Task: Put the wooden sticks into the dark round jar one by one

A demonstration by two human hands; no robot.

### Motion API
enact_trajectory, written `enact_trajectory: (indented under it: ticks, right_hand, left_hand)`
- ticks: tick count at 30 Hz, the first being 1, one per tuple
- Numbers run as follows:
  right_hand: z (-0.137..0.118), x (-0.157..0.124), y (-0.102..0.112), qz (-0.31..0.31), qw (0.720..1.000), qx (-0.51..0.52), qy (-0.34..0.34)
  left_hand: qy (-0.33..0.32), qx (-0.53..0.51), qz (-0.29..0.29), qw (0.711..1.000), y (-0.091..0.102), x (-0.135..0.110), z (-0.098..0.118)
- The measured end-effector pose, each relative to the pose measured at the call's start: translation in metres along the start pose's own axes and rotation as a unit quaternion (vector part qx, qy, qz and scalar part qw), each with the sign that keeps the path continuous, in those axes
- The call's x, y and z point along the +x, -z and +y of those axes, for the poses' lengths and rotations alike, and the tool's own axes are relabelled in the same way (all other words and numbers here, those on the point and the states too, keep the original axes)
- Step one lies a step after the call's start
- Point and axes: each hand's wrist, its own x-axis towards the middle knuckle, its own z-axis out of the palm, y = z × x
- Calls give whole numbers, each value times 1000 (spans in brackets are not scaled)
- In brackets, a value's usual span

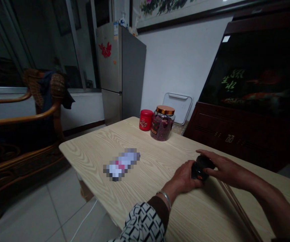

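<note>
L hand (185, 178) gripped squat, glossy black round jar (197, 172), at its approx. 3 o'clock; R hand (223, 168) clasped jar's top, jar at approx. 9 o'clock; axis unclear.

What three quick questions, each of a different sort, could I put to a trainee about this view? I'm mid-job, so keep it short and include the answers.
1. Fill in: in the picture, the red tin stands to the ____ of the big clear jar.
2. True or false: the bracelet is on the right wrist.
3. What are the left hand and the right hand both touching?
a) the red tin
b) the big clear jar
c) the small black jar

Key: 1. left; 2. false, it circles the left wrist; 3. c.
</note>
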Motion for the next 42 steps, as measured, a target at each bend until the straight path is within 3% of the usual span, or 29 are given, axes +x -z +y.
enact_trajectory:
  ticks: [14, 19, 25, 28, 32, 37, 42]
  right_hand:
    - [-3, 6, -2, 4, 999, -51, -8]
    - [-3, 0, -5, 41, 998, 24, -32]
    - [27, -29, 5, 143, 968, 154, -134]
    - [47, -53, 5, 130, 965, 143, -179]
    - [58, -81, -12, 84, 971, 125, -185]
    - [44, -85, -36, 70, 971, 160, -162]
    - [17, -58, -33, 131, 962, 193, -141]
  left_hand:
    - [-6, 12, 12, 1000, -5, 4, -8]
    - [-4, -1, 4, 1000, -4, 2, -5]
    - [-9, -20, 16, 1000, -6, 2, -6]
    - [-20, -26, 19, 999, -7, 2, -8]
    - [-22, -33, 24, 999, -9, 3, -11]
    - [-21, -40, 22, 999, -9, 3, -8]
    - [-25, -51, 11, 998, -5, 1, -1]
